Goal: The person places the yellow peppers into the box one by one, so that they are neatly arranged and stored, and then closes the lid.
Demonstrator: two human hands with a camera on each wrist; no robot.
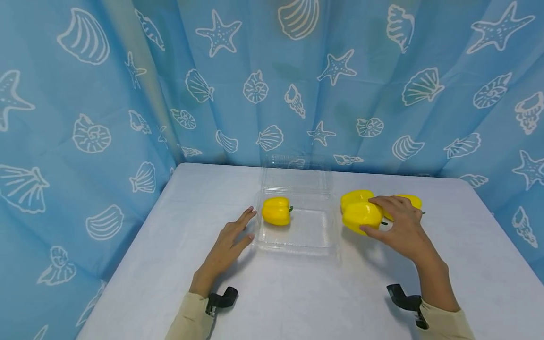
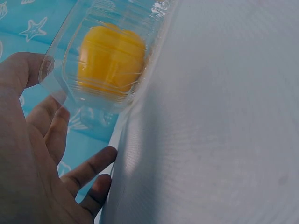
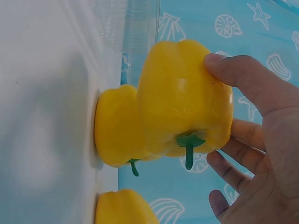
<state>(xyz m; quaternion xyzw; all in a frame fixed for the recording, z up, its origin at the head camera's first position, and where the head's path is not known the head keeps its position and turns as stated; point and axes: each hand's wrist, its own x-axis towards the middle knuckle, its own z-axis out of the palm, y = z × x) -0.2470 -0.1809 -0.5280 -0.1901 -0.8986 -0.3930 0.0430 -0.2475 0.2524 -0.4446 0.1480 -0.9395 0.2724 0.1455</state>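
Note:
My right hand (image 1: 401,226) grips a yellow bell pepper (image 1: 361,217) between thumb and fingers, raised off the table. Its green stem points toward the palm side in the right wrist view. Behind it lies a second yellow pepper (image 3: 117,126), and a third (image 3: 124,207) is partly cut off by the frame. One more yellow bell pepper (image 1: 276,211) lies on its side at the left end of a clear plastic clamshell container (image 1: 312,229). My left hand (image 1: 229,241) is at the container's left side, fingers extended; its thumb and fingertips are at the clear wall in the left wrist view.
The container's raised clear lid (image 1: 296,178) leans back toward the blue curtain (image 1: 255,61), which has white shells and starfish. A white cloth covers the table (image 1: 293,293). Dark camera mounts (image 1: 223,298) sit on both wrists.

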